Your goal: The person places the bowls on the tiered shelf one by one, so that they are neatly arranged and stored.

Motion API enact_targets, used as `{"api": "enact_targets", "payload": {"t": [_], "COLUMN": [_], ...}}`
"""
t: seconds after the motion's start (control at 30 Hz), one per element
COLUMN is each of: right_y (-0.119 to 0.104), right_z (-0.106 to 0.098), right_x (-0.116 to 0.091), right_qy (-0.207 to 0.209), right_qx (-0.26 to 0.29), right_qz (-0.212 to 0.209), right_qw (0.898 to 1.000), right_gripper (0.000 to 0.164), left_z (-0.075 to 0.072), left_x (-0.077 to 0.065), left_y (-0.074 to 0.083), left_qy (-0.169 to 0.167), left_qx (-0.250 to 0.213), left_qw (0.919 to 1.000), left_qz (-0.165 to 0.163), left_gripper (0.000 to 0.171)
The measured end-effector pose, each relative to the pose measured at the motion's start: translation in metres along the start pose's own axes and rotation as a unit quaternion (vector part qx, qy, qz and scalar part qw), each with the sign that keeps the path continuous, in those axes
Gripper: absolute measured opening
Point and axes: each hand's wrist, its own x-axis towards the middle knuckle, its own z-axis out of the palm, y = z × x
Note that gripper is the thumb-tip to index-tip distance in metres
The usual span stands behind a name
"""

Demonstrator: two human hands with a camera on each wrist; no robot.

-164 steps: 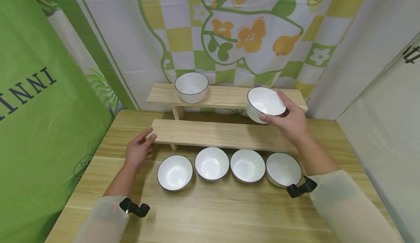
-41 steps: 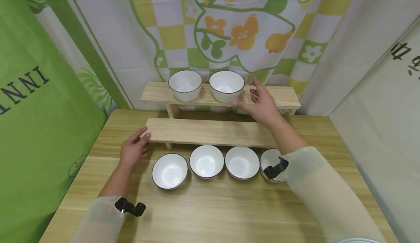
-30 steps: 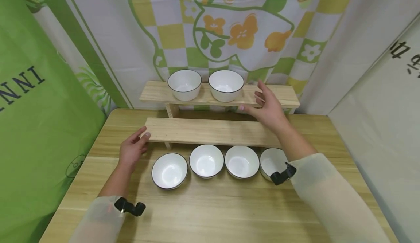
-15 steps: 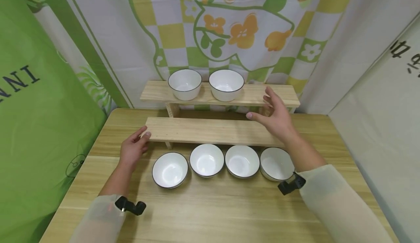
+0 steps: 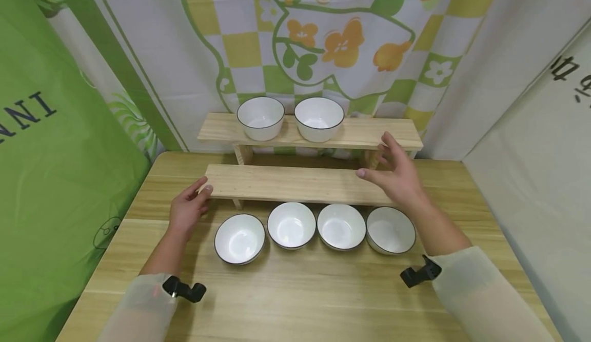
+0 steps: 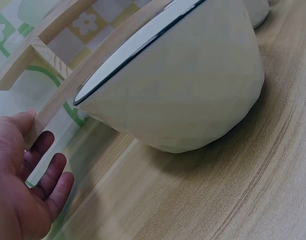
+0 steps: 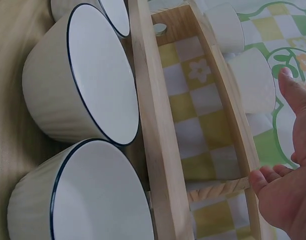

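Note:
My left hand (image 5: pixel 186 208) pinches the left end of the lower board of a two-tier wooden shelf (image 5: pixel 295 183); in the left wrist view its other fingers hang loose below the board. My right hand (image 5: pixel 399 175) holds nothing, thumb and fingers spread, in front of the shelf's right side. On the upper board stand two white bowls with dark rims, one left (image 5: pixel 260 121) and one nearer the middle (image 5: pixel 318 121). Several matching bowls line up on the table before the shelf, from the leftmost bowl (image 5: pixel 240 239) to the rightmost bowl (image 5: pixel 391 230).
The wooden table (image 5: pixel 295 301) runs under the shelf and the front row of bowls. Behind hangs a patterned curtain (image 5: pixel 249 49); a green cloth (image 5: pixel 55 178) borders the left, and a pale sheet (image 5: pixel 545 142) borders the right.
The bowl carried by my right hand now stands on the upper board beside the first one. That hand has let go and drawn back right and down. My left hand stays at the shelf end.

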Motion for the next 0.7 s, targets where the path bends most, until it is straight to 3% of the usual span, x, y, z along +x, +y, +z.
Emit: {"api": "enact_targets", "payload": {"t": [0.23, 0.7], "right_y": [0.011, 0.032], "right_z": [-0.005, -0.005], "right_x": [-0.012, -0.028], "right_qy": [-0.008, -0.01], "right_qx": [-0.025, -0.05], "right_qz": [-0.003, -0.027], "right_qw": [1.0, 0.998], "right_gripper": [0.114, 0.115], "left_z": [0.002, 0.0], "left_x": [-0.009, 0.002], "left_y": [0.011, -0.003], "left_qy": [-0.002, 0.001], "left_qx": [0.005, 0.001], "left_qw": [1.0, 1.0], "left_qz": [0.0, 0.0], "left_gripper": [0.054, 0.056]}}
